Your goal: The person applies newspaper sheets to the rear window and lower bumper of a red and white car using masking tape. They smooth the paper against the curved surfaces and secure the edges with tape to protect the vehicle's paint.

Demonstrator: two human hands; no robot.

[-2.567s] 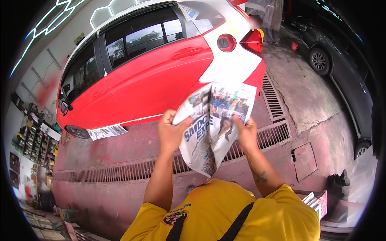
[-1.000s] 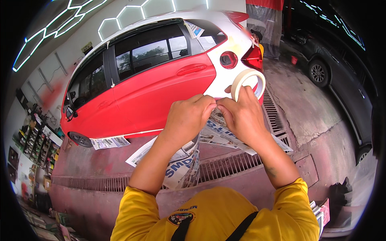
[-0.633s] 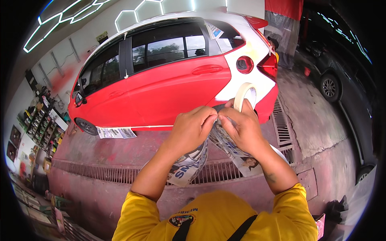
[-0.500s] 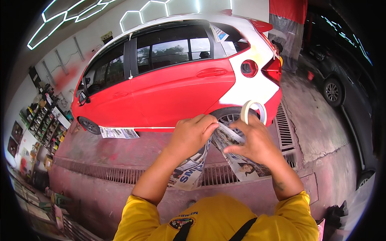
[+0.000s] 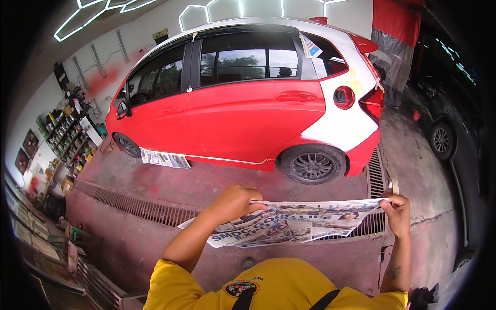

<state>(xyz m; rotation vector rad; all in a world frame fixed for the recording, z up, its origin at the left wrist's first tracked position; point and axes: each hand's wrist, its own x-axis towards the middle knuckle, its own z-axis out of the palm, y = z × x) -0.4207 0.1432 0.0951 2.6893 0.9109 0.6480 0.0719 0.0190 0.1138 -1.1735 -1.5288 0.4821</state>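
printed white-and-blue newspaper sheet (image 5: 294, 226) hangs spread between the two hands, apart from the red-and-white car (image 5: 243, 121). the left hand (image 5: 232, 202) is closed, pinching its top edge; the right hand (image 5: 397, 211) pinches the right corner, a cream tape roll (image 5: 394, 184) edge-on there. a smaller newspaper piece (image 5: 165, 159) already sits along the car's lower edge — this one isn't on yet, and the dark spoked rear wheel (image 5: 314, 165) stands uncovered.

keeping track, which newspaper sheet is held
The wide printed newspaper sheet between left hand and right hand; another is at the red-and-white car's sill, another at rear side window.
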